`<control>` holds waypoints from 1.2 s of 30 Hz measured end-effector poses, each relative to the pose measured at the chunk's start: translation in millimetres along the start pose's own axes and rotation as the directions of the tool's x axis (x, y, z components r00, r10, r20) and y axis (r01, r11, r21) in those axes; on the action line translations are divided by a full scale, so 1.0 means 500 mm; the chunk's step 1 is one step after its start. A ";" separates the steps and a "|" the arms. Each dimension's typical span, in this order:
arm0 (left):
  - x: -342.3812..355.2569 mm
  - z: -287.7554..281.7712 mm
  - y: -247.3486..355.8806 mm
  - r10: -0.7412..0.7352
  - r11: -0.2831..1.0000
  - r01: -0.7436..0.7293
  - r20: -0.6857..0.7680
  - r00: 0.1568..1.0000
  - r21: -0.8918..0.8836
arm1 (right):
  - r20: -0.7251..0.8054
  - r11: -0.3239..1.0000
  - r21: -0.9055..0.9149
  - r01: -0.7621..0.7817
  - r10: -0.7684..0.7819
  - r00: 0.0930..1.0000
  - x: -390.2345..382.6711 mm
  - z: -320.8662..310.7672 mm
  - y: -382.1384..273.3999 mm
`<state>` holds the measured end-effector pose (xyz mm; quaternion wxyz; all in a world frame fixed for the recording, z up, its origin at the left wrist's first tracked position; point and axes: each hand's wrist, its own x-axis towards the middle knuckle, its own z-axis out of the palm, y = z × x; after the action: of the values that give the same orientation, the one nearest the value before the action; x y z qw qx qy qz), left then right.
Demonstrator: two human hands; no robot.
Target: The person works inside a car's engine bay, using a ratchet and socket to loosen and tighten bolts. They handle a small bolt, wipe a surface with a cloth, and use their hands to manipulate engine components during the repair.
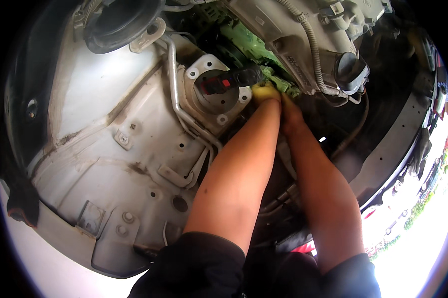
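Both my arms reach deep into an open engine bay, beside the engine. My left hand [266, 93] looks yellow, as if gloved; its fingers are hidden beyond the wrist. Close against its right side is my right hand [292, 117], bent inward, with its fingers out of sight too. A black and red tool [229, 81], perhaps a cordless one, extends left from beside my left hand, over the round opening of the strut mount [204, 64]. Whether either hand grips it cannot be made out. Green-lit engine parts [276, 74] lie just beyond my hands.
A pale engine cover [268, 30] with a ribbed hose [313, 44] and a black cap [350, 72] stands at upper right. On the left are the white inner fender [149, 129] and a metal pipe [173, 79]. The dark front edge [392, 144] curves along the right.
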<state>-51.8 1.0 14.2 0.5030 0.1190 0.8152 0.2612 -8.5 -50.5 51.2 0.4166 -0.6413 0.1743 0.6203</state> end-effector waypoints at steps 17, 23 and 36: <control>0.083 0.047 -0.055 -0.092 0.994 0.093 0.028 0.995 -0.057 | 0.180 0.993 0.113 -0.034 0.013 0.984 0.049 -0.034 0.009; 0.054 0.049 -0.051 -0.106 0.994 0.106 0.034 0.994 -0.014 | 0.101 0.990 0.133 -0.043 0.030 0.994 0.064 -0.051 0.011; -0.013 0.009 0.002 0.007 0.993 -0.016 0.074 0.997 0.121 | 0.146 0.990 0.137 -0.037 0.017 0.989 0.071 -0.057 0.011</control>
<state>-44.9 -0.1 18.2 0.5228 0.1634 0.8100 0.2094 12.0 -64.7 12.5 0.4634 -0.5615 0.1953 0.6571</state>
